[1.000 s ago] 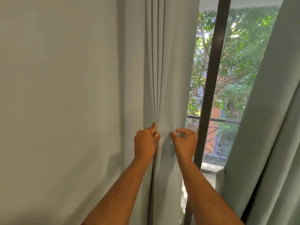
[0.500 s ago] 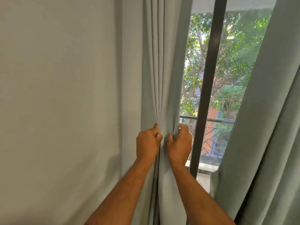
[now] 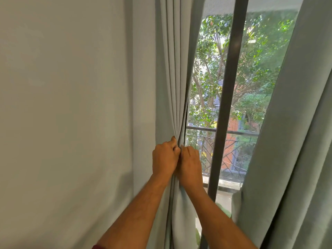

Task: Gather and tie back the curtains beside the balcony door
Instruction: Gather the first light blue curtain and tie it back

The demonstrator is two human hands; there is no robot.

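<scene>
Head view, the only one I've got: pale wall (image 3: 62, 105) on the left, dark door frame (image 3: 226, 105) mid-right with glass, balcony railing (image 3: 233, 141) and trees behind it.

Left curtain (image 3: 177, 69) hangs between wall and frame, pleats pulled in to one pinch point at about railing height. Right curtain (image 3: 296, 141) hangs loose at the far right, nobody touching it.

Left hand (image 3: 164, 159) is clenched round the bunched folds from the wall side, thumb on top of the pleats. Right hand (image 3: 190, 165) is against it from the door side, fingers curled into the same cloth. Knuckles touching. Both are grasping the left curtain.

I read this as gather nearly done on this side, tie not started. I see no tieback, cord or hook anywhere.

Risks as I see them:
- letting one hand go to find a tie means the pleats fan back out; the cloth looks heavy and smooth
- cloth below the hands is still slack, so the bundle may come out uneven
- pulling too hard downward could strain the top fixings, which are out of view

No brands, labels or writing readable.
</scene>
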